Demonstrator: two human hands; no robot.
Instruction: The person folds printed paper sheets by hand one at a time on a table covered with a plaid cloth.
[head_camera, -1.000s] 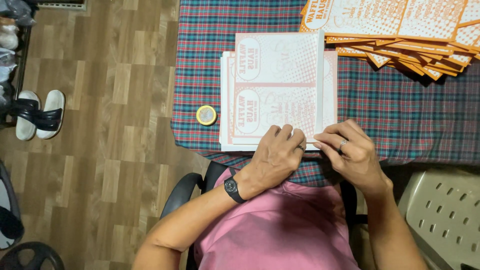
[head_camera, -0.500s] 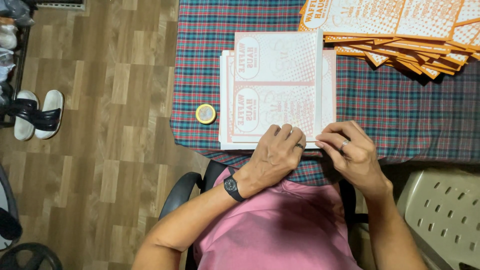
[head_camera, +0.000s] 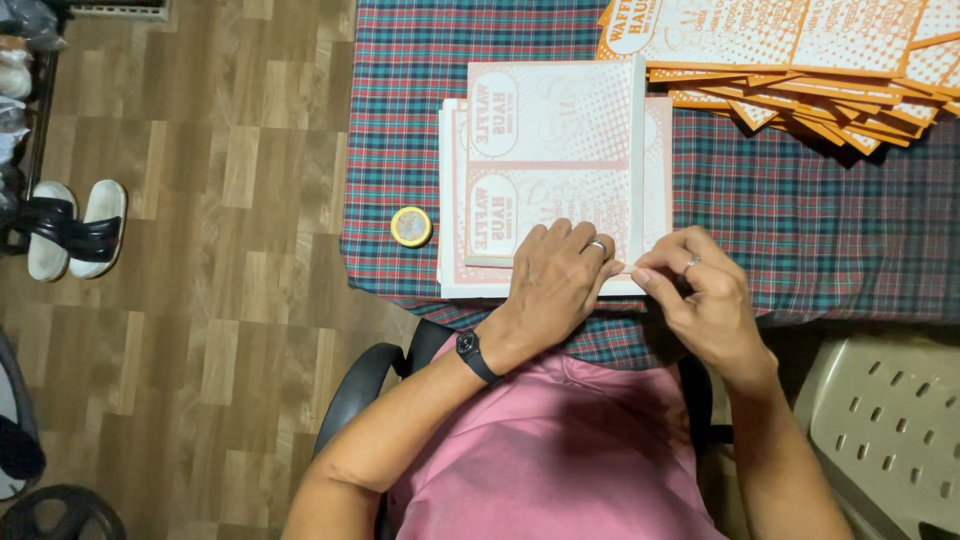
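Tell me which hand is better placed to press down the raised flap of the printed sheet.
Probably the right hand: its fingertips already pinch the near end of the raised flap, while the left hand lies flat, holding the printed sheet down.

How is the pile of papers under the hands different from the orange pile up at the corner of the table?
The pale printed stack under the hands looks faded pink on white; the orange printed stack is bright orange. The pale stack lies squared up, while the orange stack is fanned out with its edges staggered. The left hand rests flat on the pale stack and the right hand pinches its near edge; no hand touches the orange one. Both lie on the plaid tablecloth and carry dotted print.
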